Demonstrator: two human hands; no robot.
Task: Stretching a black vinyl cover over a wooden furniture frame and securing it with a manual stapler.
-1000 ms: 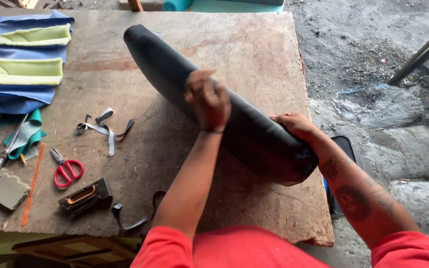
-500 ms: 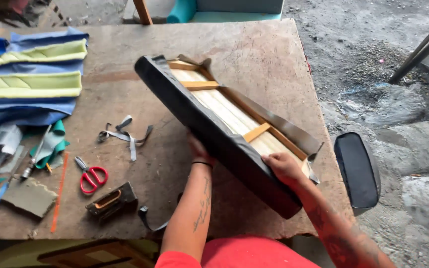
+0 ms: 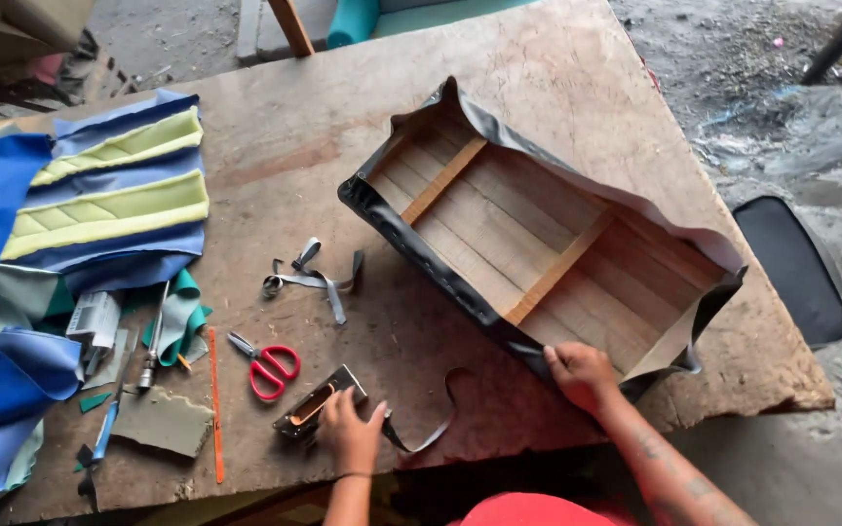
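A long seat cushion (image 3: 538, 244) lies upside down on the wooden table (image 3: 275, 146), its wooden slat frame facing up and black vinyl wrapped over its edges. My right hand (image 3: 580, 374) pinches the black vinyl at the cushion's near edge. My left hand (image 3: 351, 431) rests on a metal staple gun (image 3: 316, 406) at the table's near edge, fingers laid over its right end. A loose black strip (image 3: 431, 429) curls between my two hands.
Red-handled scissors (image 3: 267, 366) and grey vinyl scraps (image 3: 309, 278) lie left of the cushion. Blue and yellow-green quilted covers (image 3: 99, 195) are piled at the left with small tools (image 3: 153, 341). A black pad (image 3: 791, 268) lies on the concrete floor to the right.
The cushion went from black side up, through tilted on its edge, to flat with its frame up. My left hand left it and came down onto the staple gun.
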